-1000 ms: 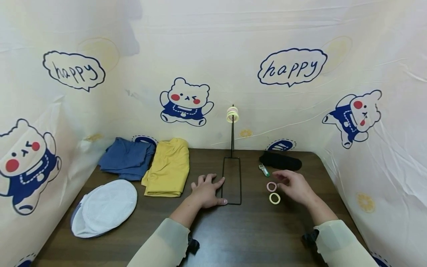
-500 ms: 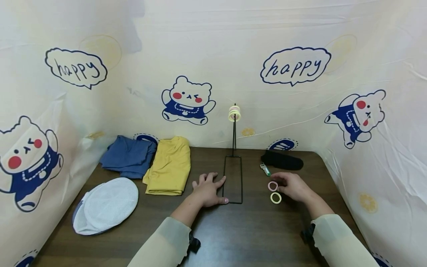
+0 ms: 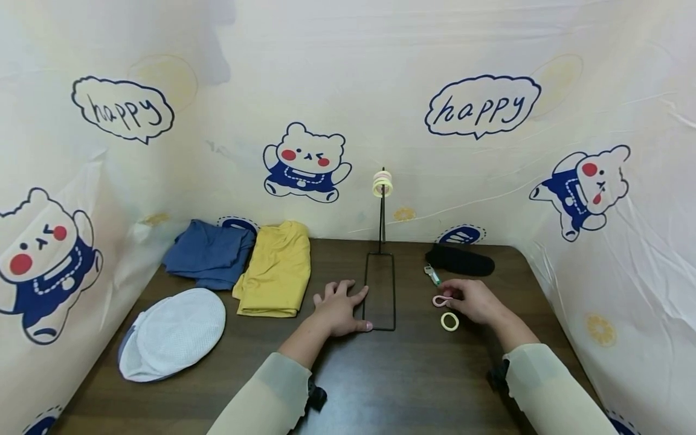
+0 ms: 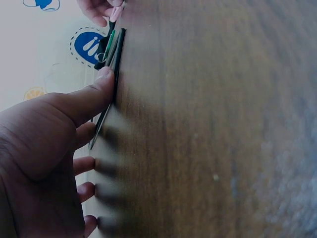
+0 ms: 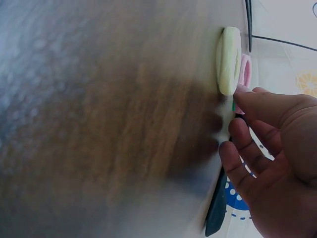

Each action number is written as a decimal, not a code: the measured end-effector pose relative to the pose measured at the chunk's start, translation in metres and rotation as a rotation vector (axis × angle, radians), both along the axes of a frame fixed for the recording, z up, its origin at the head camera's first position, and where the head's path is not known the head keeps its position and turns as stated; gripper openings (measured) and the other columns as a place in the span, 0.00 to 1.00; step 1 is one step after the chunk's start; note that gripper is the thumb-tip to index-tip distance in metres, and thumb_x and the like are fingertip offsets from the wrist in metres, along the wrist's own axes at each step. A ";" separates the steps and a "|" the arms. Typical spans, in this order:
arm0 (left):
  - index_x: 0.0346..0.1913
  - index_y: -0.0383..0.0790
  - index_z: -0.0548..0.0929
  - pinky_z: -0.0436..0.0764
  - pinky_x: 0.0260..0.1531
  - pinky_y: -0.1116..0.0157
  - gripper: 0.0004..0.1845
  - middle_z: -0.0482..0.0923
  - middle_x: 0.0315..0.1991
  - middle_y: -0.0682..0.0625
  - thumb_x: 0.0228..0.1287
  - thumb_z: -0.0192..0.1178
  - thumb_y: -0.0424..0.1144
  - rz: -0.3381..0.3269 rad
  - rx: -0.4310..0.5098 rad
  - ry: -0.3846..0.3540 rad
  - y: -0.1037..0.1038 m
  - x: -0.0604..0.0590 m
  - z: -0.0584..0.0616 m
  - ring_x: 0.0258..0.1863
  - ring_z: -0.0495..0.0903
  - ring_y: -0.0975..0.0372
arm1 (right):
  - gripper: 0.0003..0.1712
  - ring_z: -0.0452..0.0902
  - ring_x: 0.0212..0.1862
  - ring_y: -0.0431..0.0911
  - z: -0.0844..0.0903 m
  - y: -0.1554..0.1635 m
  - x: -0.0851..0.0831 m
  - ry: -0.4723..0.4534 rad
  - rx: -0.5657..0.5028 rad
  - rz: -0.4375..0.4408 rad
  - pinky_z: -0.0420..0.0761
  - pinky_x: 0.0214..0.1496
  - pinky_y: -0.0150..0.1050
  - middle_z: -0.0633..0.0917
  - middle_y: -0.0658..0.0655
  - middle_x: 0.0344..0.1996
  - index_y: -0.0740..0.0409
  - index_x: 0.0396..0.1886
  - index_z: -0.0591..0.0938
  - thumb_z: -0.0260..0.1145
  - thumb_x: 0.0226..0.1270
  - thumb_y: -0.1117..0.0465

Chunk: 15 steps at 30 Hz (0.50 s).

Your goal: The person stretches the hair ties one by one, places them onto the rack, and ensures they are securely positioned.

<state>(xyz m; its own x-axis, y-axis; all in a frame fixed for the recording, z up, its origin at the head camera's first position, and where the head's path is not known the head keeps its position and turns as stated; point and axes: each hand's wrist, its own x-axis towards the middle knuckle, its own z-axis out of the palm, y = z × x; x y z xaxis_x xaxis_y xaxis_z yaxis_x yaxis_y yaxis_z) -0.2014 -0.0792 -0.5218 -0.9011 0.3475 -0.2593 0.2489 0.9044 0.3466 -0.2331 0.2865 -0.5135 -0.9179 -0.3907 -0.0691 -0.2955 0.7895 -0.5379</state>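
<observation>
My right hand (image 3: 476, 300) pinches a pink hair tie (image 3: 439, 301) at the table's right; the band is squeezed into a narrow loop. Just in front of it a pale yellow hair tie (image 3: 449, 322) lies flat, and it looks large in the right wrist view (image 5: 229, 61). My left hand (image 3: 338, 311) rests with spread fingers on the table, its thumb and index finger touching the left side of a black wire stand's base (image 3: 394, 293). Several pale yellow and pink hair ties (image 3: 382, 183) hang at the top of that stand.
Behind the right hand lie a key with a green-and-white tag (image 3: 432, 276) and a black cloth-like roll (image 3: 462, 261). To the left are a folded blue garment (image 3: 209, 254), a folded yellow garment (image 3: 274, 269) and a white mesh cap (image 3: 174, 335). A printed cloth hangs behind the table.
My right hand has closed its fingers on the pink hair tie, which has gone from a round ring to a pinched loop. The left hand stays at the stand's base.
</observation>
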 end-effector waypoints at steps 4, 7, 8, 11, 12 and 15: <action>0.82 0.65 0.59 0.56 0.62 0.33 0.50 0.49 0.83 0.47 0.60 0.66 0.71 -0.005 -0.002 -0.006 0.000 0.000 0.000 0.76 0.48 0.39 | 0.14 0.80 0.43 0.44 0.005 -0.002 0.003 0.022 -0.007 0.008 0.80 0.51 0.49 0.86 0.47 0.38 0.55 0.53 0.88 0.71 0.69 0.67; 0.82 0.65 0.58 0.57 0.61 0.33 0.50 0.49 0.82 0.47 0.59 0.66 0.71 -0.006 -0.005 -0.006 0.000 0.001 0.000 0.76 0.49 0.39 | 0.12 0.80 0.43 0.44 0.010 -0.003 0.007 0.045 -0.013 0.007 0.81 0.51 0.50 0.87 0.47 0.40 0.53 0.51 0.89 0.71 0.70 0.66; 0.82 0.65 0.58 0.57 0.61 0.33 0.50 0.49 0.82 0.47 0.60 0.66 0.71 -0.007 -0.007 -0.004 0.000 0.001 0.000 0.76 0.49 0.39 | 0.12 0.80 0.43 0.44 0.012 -0.004 0.008 0.054 -0.016 0.005 0.81 0.51 0.50 0.87 0.47 0.41 0.52 0.51 0.89 0.71 0.70 0.66; 0.82 0.65 0.58 0.57 0.61 0.34 0.50 0.49 0.82 0.47 0.60 0.66 0.71 -0.007 -0.003 0.000 0.001 0.001 0.000 0.76 0.49 0.39 | 0.11 0.80 0.42 0.43 0.019 -0.006 0.011 0.079 -0.037 0.001 0.83 0.48 0.47 0.86 0.47 0.41 0.50 0.49 0.89 0.72 0.70 0.66; 0.82 0.65 0.59 0.57 0.61 0.34 0.50 0.49 0.82 0.47 0.60 0.66 0.71 -0.006 -0.001 0.000 0.001 0.001 0.001 0.76 0.49 0.39 | 0.12 0.80 0.42 0.43 0.021 -0.007 0.012 0.093 -0.045 0.004 0.83 0.48 0.47 0.87 0.48 0.41 0.50 0.49 0.89 0.72 0.69 0.67; 0.82 0.65 0.59 0.56 0.61 0.33 0.50 0.49 0.83 0.47 0.60 0.67 0.70 -0.004 0.006 -0.002 0.000 0.001 0.001 0.76 0.48 0.39 | 0.12 0.81 0.42 0.42 0.030 -0.012 0.016 0.146 -0.070 0.017 0.84 0.48 0.45 0.87 0.47 0.42 0.50 0.48 0.90 0.73 0.68 0.68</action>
